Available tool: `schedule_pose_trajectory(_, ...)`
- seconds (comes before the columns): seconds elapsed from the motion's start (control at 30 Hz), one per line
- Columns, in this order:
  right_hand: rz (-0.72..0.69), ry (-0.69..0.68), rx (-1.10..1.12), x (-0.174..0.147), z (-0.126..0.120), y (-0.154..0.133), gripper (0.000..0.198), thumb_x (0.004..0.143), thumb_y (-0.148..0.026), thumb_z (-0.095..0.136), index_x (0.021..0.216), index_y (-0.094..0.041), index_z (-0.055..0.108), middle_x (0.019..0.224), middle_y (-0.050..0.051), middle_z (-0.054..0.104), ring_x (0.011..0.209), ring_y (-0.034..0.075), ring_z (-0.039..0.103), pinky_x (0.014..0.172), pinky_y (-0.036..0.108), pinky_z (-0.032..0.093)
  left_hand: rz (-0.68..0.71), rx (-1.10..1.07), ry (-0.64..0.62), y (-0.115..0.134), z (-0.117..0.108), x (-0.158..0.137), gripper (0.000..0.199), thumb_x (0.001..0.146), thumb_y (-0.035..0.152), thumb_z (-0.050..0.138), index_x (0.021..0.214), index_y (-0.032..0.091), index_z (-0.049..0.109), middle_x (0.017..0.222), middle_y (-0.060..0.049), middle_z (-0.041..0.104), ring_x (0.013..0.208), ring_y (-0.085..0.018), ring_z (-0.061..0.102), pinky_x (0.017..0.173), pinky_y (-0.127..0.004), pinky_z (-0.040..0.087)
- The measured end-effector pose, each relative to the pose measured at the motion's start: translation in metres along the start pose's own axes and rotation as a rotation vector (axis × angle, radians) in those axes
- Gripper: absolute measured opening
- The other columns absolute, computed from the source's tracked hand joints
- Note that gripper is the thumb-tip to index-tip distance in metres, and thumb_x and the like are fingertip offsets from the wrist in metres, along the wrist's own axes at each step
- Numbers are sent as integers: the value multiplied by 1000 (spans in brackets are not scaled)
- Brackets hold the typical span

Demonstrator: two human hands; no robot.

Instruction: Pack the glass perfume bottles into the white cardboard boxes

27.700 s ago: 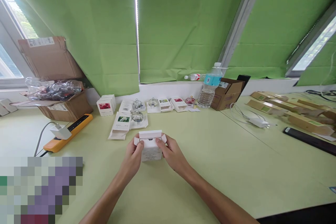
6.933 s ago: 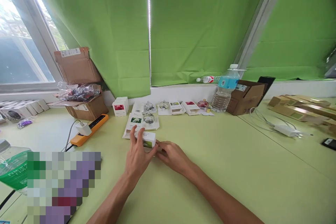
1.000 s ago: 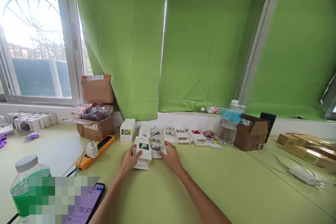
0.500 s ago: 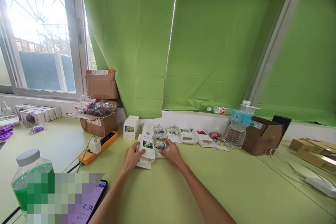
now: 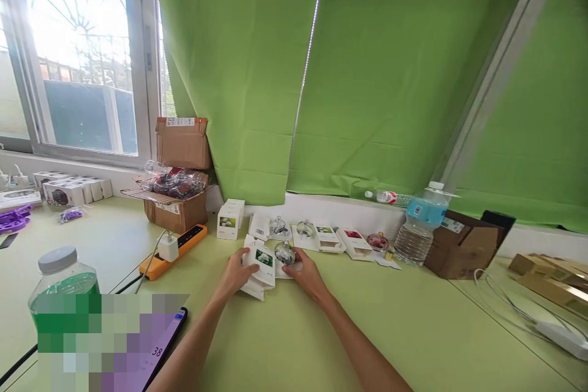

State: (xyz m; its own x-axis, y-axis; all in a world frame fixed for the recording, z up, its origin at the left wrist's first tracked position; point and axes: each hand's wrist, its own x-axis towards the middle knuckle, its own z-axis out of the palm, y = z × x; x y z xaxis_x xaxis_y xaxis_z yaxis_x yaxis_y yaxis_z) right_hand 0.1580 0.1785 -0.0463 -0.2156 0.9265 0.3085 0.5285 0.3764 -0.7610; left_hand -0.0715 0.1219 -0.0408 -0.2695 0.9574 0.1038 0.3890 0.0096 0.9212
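My left hand [image 5: 236, 274] grips a small white cardboard box [image 5: 265, 274] with a white-flower picture on its front; the box tilts, and flaps hang open at its lower end. Beside it, my right hand [image 5: 310, 275] holds a round clear glass ornament [image 5: 285, 253] with dark and pale bits inside, its thumb against the near side. A white card lies partly under that ornament. Just behind stand another glass ornament [image 5: 278, 226], a white box with a barcode [image 5: 260, 226] and a third clear ornament [image 5: 305, 229] on white card.
White boxes [image 5: 227, 226] stand behind my left hand. Rightward are a green-picture box [image 5: 329, 239], a red-picture box [image 5: 354, 244], a red-filled ornament [image 5: 377, 241] and a large water bottle [image 5: 416, 233]. An orange power strip [image 5: 188, 242], phone [image 5: 158, 352] and green-liquid bottle [image 5: 64, 282] occupy the left.
The white box has turned slightly, tipping to the right. The glass ornament has tilted in my right hand and sits a little further right. The camera view has shifted slightly.
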Motion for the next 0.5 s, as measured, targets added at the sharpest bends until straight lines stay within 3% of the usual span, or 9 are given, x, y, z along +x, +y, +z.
schedule_pose_trajectory(0.5,-14,-41,65,-34,-23,1,62,66,-40,68,121,-16,54,112,8,64,103,27,58,90,37,43,57,9,-130,9,8,-14,69,62,34,72,126,19,52,109,-10,65,93,-26,61,77,-32,47)
